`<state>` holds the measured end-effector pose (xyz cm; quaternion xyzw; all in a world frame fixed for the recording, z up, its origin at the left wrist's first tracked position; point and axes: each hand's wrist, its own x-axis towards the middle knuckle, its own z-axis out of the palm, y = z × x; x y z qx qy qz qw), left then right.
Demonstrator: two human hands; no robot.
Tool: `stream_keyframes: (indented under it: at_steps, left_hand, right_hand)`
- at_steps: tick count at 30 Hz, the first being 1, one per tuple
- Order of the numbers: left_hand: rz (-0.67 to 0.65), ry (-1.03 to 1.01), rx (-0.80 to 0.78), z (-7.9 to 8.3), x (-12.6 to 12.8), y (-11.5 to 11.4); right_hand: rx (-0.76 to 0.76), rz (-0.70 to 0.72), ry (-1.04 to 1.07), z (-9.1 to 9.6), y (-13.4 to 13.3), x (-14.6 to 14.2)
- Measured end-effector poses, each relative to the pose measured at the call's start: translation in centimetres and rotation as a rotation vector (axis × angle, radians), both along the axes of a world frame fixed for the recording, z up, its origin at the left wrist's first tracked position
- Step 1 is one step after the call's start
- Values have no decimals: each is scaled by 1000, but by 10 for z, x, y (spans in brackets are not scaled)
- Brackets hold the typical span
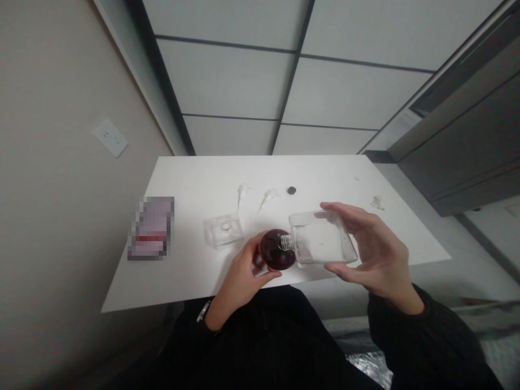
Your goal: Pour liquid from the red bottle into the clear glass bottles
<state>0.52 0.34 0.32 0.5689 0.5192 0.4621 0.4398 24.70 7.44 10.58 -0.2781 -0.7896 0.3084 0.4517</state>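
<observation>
My left hand (pixel 244 271) is closed around a round, dark red bottle (pixel 273 257) near the table's front edge. In my right hand (pixel 374 246) is a clear square bottle (pixel 320 238), gripped by its sides between thumb and fingers and tipped over sideways. Its threaded neck (pixel 286 242) points left and overlaps the top of the dark bottle; whether the two touch I cannot tell. Left of my hands, a second clear square bottle (pixel 231 238) stands uncapped on the table. Behind it lie two whitish pump heads (pixel 242 190) (pixel 268 199) and a small black cap (pixel 291 190).
The white table (pixel 195 179) reaches toward panelled doors at the back. A blurred-out flat pinkish object (pixel 152 225) lies at its left side. A crumpled clear scrap (pixel 377 202) is at the right. A wall with an outlet (pixel 110 137) stands to the left.
</observation>
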Motion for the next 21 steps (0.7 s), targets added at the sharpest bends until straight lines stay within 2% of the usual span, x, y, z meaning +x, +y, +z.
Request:
stream_keyframes:
  at_steps: [9, 16, 21]
  left_hand:
    - [-1, 6, -12, -3, -1, -1]
    - [8, 45, -12, 0, 0, -1]
    - [8, 53, 18, -1, -1, -1]
  right_hand:
    - [109, -8, -168, 21, 0, 2]
    - [278, 7, -299, 41, 0, -5]
    - [328, 33, -377, 55, 3, -9]
